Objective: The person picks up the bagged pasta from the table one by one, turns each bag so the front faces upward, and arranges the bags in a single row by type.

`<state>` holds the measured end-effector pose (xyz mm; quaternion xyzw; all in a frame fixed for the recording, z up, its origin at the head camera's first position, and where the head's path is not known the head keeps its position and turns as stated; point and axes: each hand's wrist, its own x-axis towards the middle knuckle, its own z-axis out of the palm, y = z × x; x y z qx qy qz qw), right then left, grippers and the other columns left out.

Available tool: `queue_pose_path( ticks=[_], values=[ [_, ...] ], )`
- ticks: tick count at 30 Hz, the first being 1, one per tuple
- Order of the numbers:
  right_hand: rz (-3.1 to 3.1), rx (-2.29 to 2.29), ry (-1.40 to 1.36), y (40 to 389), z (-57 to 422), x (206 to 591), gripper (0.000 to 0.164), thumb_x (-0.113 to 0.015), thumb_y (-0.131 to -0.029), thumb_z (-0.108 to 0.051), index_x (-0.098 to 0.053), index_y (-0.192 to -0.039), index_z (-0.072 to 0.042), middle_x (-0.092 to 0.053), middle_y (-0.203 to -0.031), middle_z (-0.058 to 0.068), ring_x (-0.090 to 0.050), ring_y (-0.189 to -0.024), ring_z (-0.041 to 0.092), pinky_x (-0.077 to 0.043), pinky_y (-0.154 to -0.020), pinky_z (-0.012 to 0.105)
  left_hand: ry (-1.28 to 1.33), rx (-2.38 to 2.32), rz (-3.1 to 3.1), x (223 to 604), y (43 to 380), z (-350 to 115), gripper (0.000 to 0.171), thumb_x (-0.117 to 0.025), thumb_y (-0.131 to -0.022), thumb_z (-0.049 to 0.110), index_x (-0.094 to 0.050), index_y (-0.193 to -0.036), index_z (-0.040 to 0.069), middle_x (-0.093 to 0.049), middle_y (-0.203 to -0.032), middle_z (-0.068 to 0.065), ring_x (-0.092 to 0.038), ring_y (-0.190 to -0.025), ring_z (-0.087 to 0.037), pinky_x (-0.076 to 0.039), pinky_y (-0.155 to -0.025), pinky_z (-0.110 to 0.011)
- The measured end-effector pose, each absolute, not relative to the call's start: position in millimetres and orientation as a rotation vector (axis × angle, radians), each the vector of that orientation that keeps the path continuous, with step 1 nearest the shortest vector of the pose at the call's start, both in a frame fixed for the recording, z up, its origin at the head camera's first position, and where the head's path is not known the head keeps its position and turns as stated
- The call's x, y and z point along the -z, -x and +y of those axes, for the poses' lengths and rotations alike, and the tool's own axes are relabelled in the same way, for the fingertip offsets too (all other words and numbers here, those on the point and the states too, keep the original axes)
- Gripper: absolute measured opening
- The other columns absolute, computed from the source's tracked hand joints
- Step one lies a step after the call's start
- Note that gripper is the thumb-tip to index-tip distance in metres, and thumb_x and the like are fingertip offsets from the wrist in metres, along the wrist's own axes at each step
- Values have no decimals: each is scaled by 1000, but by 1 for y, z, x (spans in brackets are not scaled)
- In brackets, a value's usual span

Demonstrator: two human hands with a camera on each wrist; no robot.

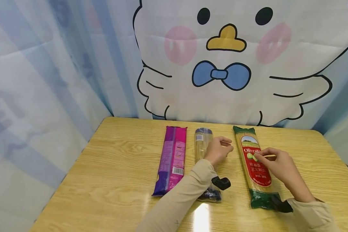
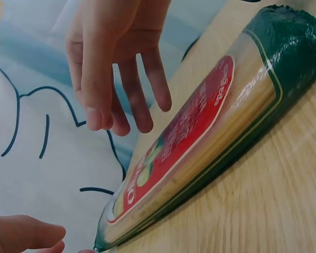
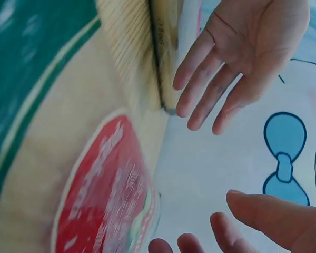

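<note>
A spaghetti packet (image 1: 254, 167) with green ends and a red oval label lies lengthwise on the table. My right hand (image 1: 279, 164) hovers over its label, and the left wrist view shows the fingers of that right hand (image 2: 118, 63) loosely bent, apart from the wrapper and holding nothing. To the left of this packet, my left hand (image 1: 219, 149) is above the table, beside a clear noodle packet (image 1: 201, 145) that the forearm partly covers. In the right wrist view, the left hand (image 3: 242, 63) shows its palm with fingers extended and nothing in them.
A pink and purple packet (image 1: 174, 154) lies at the left of the row, its lower edge near my left sleeve (image 1: 188, 190). Behind the wooden table (image 1: 110, 170) hangs a curtain (image 1: 220, 103) with a cartoon bird.
</note>
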<state>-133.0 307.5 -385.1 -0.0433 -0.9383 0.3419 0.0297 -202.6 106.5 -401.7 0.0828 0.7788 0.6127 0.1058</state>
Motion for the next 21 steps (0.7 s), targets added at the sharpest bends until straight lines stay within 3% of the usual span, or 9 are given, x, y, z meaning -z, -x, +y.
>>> queue_pose_path(
  ticks=[7, 13, 21],
  values=[
    [-2914, -1052, 66, 137, 295, 383, 39, -64, -97, -37, -70, -109, 0, -69, -107, 22, -65, -97, 37, -56, -62, 31, -263, -1803, 2330, 400, 211, 91, 18, -70, -91, 8, -73, -109, 8, -73, -101, -7, -66, -79, -13, -53, -62, -20],
    [-2929, -1017, -65, 143, 283, 382, 39, -63, -99, -33, -68, -118, 1, -68, -114, 25, -65, -102, 41, -59, -77, 51, -258, -1857, 2324, 401, 219, 70, 21, -68, -92, 8, -71, -113, 4, -71, -105, -9, -68, -94, -20, -57, -71, -24],
    [-2928, -1028, -115, 146, 270, 383, 43, -60, -100, -33, -65, -122, 4, -64, -121, 29, -63, -105, 45, -59, -78, 53, -225, -1867, 2374, 403, 226, 41, 24, -65, -93, 8, -69, -117, 3, -70, -109, -10, -67, -96, -21, -57, -67, -22]
  ],
)
